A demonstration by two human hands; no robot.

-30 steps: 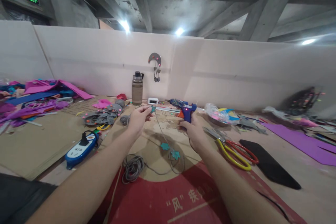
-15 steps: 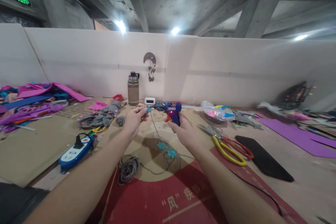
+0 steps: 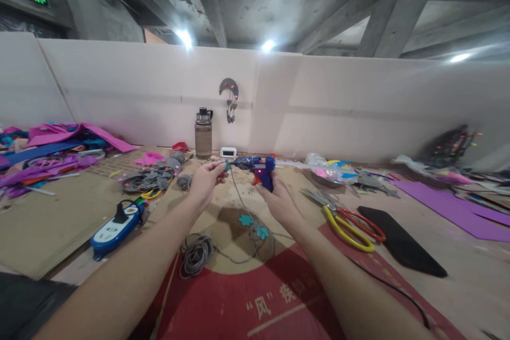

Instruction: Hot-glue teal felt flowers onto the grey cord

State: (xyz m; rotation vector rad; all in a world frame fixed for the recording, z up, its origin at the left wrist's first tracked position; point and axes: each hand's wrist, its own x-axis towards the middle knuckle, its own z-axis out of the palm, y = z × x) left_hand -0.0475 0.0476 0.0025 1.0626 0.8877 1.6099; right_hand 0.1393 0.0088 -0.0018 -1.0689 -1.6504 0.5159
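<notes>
Between the closed fingertips of my left hand [image 3: 207, 181] is a small teal felt piece [image 3: 227, 165], with a grey cord [image 3: 238, 191] hanging below it. My right hand [image 3: 278, 196] is wrapped round the grip of a blue glue gun [image 3: 263, 171] with an orange trigger and a small red light. The gun's nozzle points left and is at the teal piece; whether they touch I cannot tell. Under my hands lie two teal felt flowers, one left [image 3: 246, 220] and one right [image 3: 261, 232], among loops of cord. A coil of grey cord [image 3: 196, 256] rests nearer to me.
Yellow-and-red-handled scissors [image 3: 348, 227] and a black flat slab [image 3: 401, 241] lie at right. A power strip [image 3: 117, 227] sits at left, near grey felt scraps [image 3: 149, 178]. A bottle [image 3: 203, 135] and a small white digital display [image 3: 228, 152] stand by the wall.
Both hands stay in nearly the same place. The teal piece and the nozzle appear slightly closer together, and the whole view has shifted a little.
</notes>
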